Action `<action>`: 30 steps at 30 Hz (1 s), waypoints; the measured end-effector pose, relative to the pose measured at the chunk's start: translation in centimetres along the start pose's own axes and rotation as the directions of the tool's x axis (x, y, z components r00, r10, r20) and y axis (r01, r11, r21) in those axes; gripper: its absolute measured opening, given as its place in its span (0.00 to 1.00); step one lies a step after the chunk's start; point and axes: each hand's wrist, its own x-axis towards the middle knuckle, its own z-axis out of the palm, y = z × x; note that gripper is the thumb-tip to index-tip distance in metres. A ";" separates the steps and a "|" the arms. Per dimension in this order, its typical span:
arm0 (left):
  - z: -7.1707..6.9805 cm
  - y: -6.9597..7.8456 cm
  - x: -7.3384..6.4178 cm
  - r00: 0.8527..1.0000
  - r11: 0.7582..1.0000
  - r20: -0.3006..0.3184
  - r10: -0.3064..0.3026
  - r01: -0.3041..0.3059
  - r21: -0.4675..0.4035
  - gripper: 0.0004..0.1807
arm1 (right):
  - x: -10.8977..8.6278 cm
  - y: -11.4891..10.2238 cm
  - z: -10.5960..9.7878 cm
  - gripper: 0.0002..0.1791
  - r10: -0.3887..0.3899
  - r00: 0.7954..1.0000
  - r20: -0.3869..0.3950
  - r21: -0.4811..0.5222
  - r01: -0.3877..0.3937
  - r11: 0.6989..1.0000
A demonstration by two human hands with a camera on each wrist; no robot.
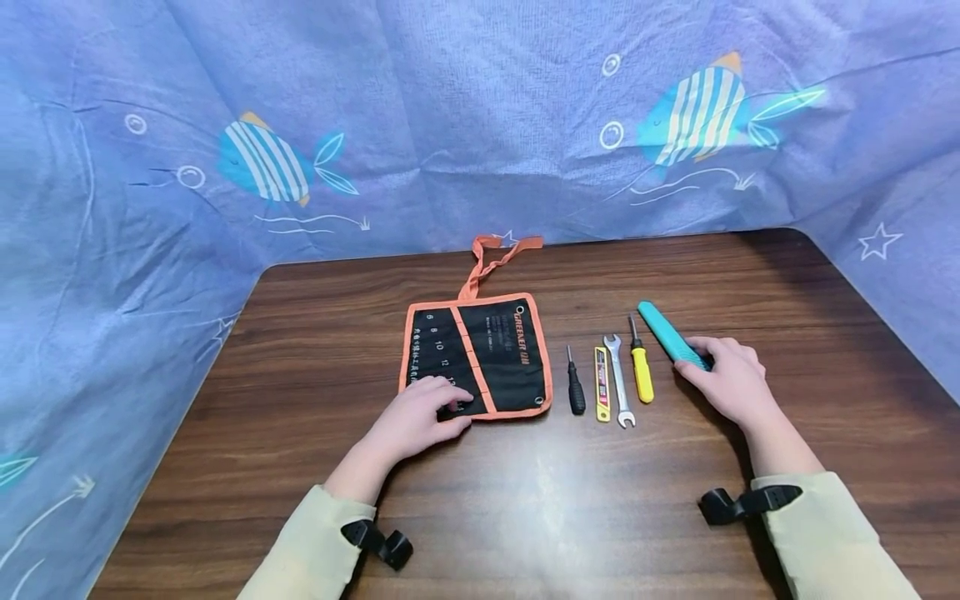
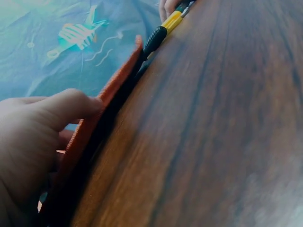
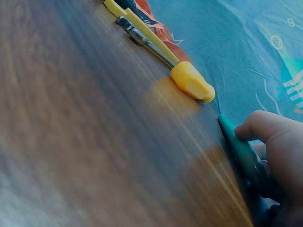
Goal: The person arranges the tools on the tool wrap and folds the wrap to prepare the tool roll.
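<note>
Wood table [image 1: 315, 333], blue cloth [image 1: 450, 125] — left hand [image 1: 423, 417] rests on pouch [image 1: 502, 350], right [image 1: 731, 377] grips teal tool [image 1: 666, 330].

The right hand [image 3: 286, 149] grips a green tool [image 3: 242, 150] (a yellow handle [image 3: 191, 81] lies near).

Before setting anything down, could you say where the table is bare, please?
The table is bare left of the pouch, between the sleeves, and right of the right hand. Black screwdriver, yellow strip, wrench and yellow screwdriver crowd the space between pouch and teal tool.
</note>
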 end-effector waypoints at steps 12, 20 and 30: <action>0.3 0.1 0.1 0.989 0.999 0.145 -0.008 0.001 0.052 0.22 | 0.1 -0.3 0.1 0.28 -0.003 1.000 0.000 0.012 0.003 1.000; 0.3 0.3 0.4 0.989 0.995 0.144 0.037 -0.051 0.091 0.23 | 0.1 -0.3 -0.1 0.28 -0.006 1.000 -0.004 0.011 0.006 1.000; 0.2 0.4 1.4 0.980 0.988 0.196 0.023 -0.051 0.143 0.22 | 0.4 -0.3 0.1 0.33 -0.013 1.000 0.002 -0.077 0.013 0.997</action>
